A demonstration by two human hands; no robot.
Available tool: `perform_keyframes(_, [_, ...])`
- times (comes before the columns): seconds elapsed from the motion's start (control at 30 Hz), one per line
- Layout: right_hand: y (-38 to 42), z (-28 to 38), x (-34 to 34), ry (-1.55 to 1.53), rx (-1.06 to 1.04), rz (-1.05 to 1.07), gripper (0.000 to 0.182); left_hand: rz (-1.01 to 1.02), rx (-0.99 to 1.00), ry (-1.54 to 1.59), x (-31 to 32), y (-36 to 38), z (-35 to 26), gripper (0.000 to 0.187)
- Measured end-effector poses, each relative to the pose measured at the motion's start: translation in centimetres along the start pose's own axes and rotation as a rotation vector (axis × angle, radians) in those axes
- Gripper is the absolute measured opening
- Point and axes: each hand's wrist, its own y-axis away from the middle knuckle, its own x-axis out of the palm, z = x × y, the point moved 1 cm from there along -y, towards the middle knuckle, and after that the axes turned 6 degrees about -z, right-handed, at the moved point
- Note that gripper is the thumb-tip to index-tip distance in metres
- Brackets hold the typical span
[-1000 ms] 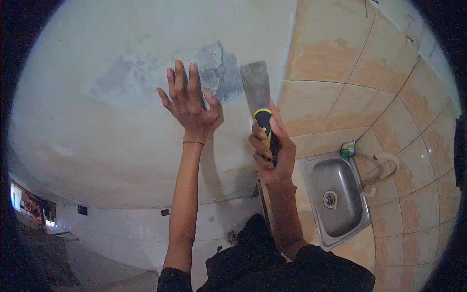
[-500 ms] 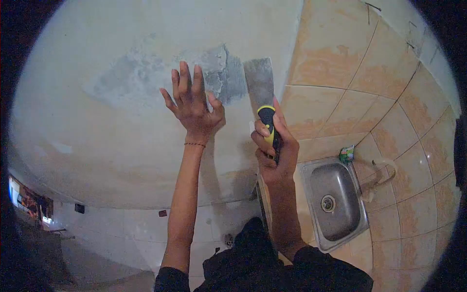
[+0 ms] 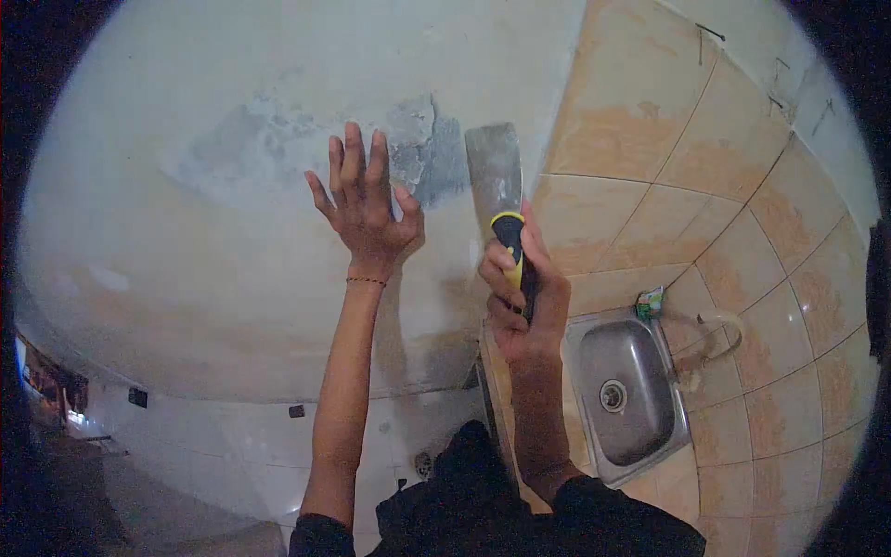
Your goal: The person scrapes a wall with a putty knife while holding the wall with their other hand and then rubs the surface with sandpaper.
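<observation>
My left hand (image 3: pixel 364 209) lies spread against the pale wall (image 3: pixel 204 269), fingers apart and pointing up, with a braided cord around the wrist. Beside its fingers is a rough grey patch (image 3: pixel 447 158) where the paint has come off, with a ragged edge of flaking coating. A whitish-grey smeared area (image 3: pixel 232 144) spreads to the left of the hand. My right hand (image 3: pixel 529 292) is wrapped around the black and yellow handle of a putty knife (image 3: pixel 497 167). The wide, dusty blade points up, just right of the grey patch.
Orange and cream tiles (image 3: pixel 617 139) cover the adjoining wall on the right. Below them a steel sink (image 3: pixel 640 390) is set in the counter, with a curved faucet (image 3: pixel 724 339) and a small green packet (image 3: pixel 650 302) at its rim. White floor tiles (image 3: pixel 213 432) show at lower left.
The putty knife's blade sits slightly lower in view, its handle still in my right hand. My left hand stays on the wall. The whole view has shifted a little.
</observation>
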Motion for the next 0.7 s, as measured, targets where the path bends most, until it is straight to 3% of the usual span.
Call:
perform_keyframes(0.37, [-0.2, -0.1, 0.7, 0.012, -0.013, -0.013, 0.060, 0.018, -0.017, 0.011, -0.3, -0.1, -0.4, 0.064])
perform_keyframes(0.47, [0.3, -0.3, 1.5, 0.043, -0.023, -0.083, 0.052, 0.012, -0.015, 0.000, -0.2, 0.0, -0.2, 0.063])
perform_keyframes(0.7, [-0.3, 0.0, 1.2, 0.030, -0.022, -0.015, 0.058, 0.013, -0.015, 0.010, -0.3, 0.1, -0.4, 0.064])
